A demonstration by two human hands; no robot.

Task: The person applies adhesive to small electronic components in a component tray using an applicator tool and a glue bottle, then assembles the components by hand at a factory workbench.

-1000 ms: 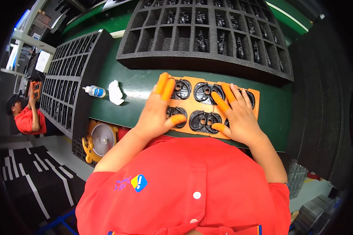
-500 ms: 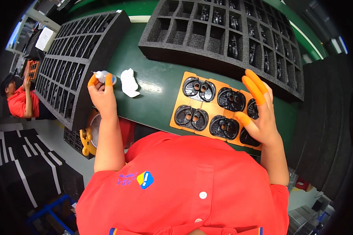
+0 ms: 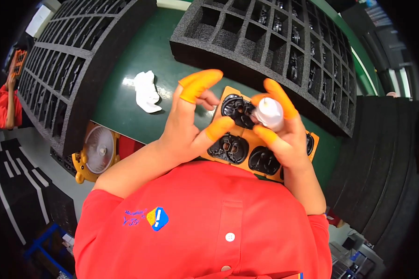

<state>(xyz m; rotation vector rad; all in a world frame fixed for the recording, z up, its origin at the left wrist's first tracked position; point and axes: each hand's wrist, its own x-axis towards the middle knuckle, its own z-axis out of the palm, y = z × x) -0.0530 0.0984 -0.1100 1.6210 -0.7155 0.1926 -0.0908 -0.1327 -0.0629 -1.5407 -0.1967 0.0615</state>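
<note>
Your right hand (image 3: 284, 135) is closed around a small white plastic bottle (image 3: 270, 113), pinched between orange rubber finger cots (image 3: 278, 95) above and below, and the bottle sits just over the upper row of the flat orange tray (image 3: 228, 95) — right beside one of the black moulded parts (image 3: 235, 108) seated in it. Your left hand (image 3: 188, 128) holds nothing: its fingers are spread and lifted (the capped forefinger points up and away), while its capped thumb (image 3: 219, 128) reaches toward the tray's near row, close to another black moulded part (image 3: 228, 148); whether it touches, I cannot tell. The tray lies on the green surface (image 3: 139, 51), directly in front of your red shirt (image 3: 200, 218). Beyond it stands a black foam tray with square cells (image 3: 228, 28), several of them holding dark parts, and a second long black foam tray (image 3: 70, 56) runs along your left. Between the two — well apart from your hands — lies a crumpled white cloth (image 3: 146, 90). Below the surface's edge on your left sits a small yellow fan (image 3: 95, 151).
</note>
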